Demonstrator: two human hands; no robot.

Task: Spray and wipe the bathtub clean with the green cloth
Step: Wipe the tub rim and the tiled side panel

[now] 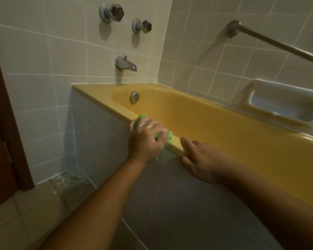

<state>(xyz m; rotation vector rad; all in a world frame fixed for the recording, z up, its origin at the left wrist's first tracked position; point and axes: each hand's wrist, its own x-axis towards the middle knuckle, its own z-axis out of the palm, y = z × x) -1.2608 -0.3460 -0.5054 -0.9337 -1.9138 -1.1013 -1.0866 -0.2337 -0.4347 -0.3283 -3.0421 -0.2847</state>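
Head view: left hand [145, 139], arm stretched forward, fingers curled round green cloth [169, 138], pressing it on bathtub [101, 102] front rim. Right hand [199, 159] just beside, fingers straight, resting on same rim.

Cream tiled walls [34, 42] carry two hexagonal tap handles [117, 12], a spout [126, 64], a grab bar [278, 43] and a soap dish [282, 103]; beige floor tiles [25, 213] meet a brown door frame [0, 123].

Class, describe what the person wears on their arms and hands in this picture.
Nothing: the left hand and right hand are gloveless, both forearms are bare with no sleeves in view, and no watch, ring or bracelet shows.
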